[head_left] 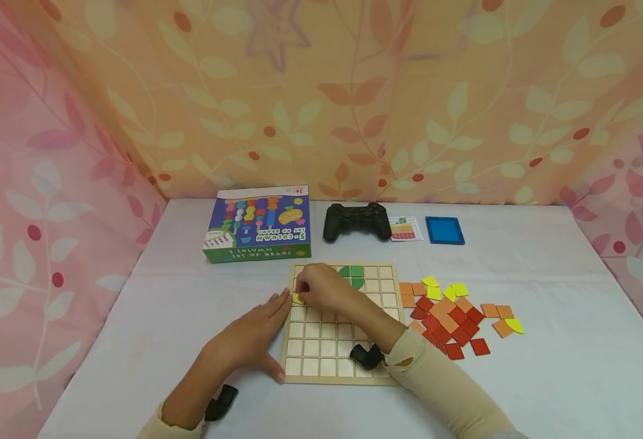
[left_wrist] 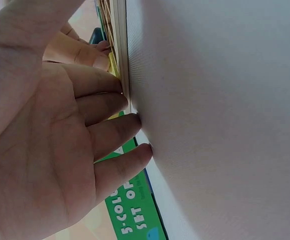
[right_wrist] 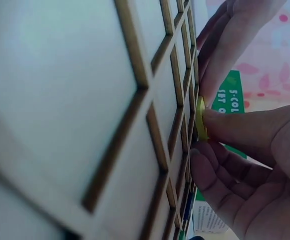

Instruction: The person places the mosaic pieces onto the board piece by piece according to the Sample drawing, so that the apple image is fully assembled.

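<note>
A wooden grid board [head_left: 312, 366] lies flat on the table. My right hand [head_left: 324, 286] is over its far left squares, thumb and fingertips on a small yellow tile [right_wrist: 200, 119] that it pinches at the board's left edge. My left hand [head_left: 252, 335] braces the left side of the board, fingers extended against the edge and thumb at the near left corner. In the left wrist view its palm [left_wrist: 40, 140] shows, holding nothing. Green tiles [head_left: 357, 272] sit in squares at the far side of the board; some squares are hidden behind my right hand and forearm.
Right of the board is a loose spread of red tiles [head_left: 459, 323], orange tiles [head_left: 488, 310] and yellow tiles [head_left: 459, 289]. Behind it stand a bead-set box [head_left: 257, 225], a black game controller [head_left: 357, 222], a printed card [head_left: 406, 228] and a blue square tray [head_left: 445, 231].
</note>
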Demonstrator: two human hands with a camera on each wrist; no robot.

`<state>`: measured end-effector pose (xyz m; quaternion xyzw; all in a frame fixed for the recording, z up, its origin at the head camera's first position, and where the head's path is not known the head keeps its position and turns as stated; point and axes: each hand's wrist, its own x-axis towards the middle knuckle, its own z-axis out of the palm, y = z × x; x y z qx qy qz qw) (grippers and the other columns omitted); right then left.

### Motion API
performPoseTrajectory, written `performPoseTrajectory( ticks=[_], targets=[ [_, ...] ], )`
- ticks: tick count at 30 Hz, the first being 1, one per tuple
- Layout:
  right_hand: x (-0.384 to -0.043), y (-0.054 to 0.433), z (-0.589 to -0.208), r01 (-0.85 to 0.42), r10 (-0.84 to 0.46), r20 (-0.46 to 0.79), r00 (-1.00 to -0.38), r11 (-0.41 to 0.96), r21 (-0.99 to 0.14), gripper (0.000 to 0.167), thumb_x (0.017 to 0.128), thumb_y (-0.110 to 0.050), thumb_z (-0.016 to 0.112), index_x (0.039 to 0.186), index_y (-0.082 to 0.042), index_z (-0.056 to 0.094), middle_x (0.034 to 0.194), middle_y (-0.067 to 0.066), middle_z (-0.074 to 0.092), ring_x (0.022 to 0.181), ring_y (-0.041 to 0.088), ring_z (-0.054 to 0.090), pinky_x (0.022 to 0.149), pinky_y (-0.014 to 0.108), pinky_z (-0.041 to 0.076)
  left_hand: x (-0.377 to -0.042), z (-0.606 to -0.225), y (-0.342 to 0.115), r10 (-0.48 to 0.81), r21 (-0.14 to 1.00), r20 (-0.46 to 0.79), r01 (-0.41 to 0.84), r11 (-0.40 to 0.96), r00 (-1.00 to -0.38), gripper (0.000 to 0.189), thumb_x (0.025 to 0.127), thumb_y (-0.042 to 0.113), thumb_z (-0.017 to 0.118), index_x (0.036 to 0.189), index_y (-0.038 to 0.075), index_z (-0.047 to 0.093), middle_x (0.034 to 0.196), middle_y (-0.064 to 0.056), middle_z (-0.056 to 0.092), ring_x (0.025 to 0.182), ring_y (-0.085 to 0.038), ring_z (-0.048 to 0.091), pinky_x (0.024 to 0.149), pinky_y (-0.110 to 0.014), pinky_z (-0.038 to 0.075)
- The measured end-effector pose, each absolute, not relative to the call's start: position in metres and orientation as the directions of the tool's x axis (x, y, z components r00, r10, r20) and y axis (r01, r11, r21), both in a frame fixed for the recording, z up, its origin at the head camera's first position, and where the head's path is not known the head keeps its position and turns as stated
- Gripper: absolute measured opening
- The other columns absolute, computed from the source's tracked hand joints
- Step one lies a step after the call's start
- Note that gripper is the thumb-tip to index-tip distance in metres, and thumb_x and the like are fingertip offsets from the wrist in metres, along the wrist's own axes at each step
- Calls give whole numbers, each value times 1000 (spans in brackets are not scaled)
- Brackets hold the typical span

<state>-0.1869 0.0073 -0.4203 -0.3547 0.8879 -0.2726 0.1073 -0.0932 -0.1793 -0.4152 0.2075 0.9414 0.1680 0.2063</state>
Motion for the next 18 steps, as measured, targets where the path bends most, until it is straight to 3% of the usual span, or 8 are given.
performPoseTrajectory(
  ticks=[8,18],
  targets=[
    [-177,5,-419,-694,-759,28,-651,580,-426,13,88,-1,72,88,-9,81,77,-3,57,69,11,52,65,26,48,-94,-416,-179,462,417,-315,316,852,-829,141,49,52,96,159,3,22,166,-11,17,150,-31,19,117,-49,26],
    [-164,10,-414,-748,-770,54,-635,596,-290,13,90,0,69,86,-8,79,77,-1,64,71,13,59,65,27,51,-94,-418,-178,449,386,-320,318,866,-834,141,49,54,95,160,6,22,166,-8,16,151,-29,18,118,-48,26]
  ],
)
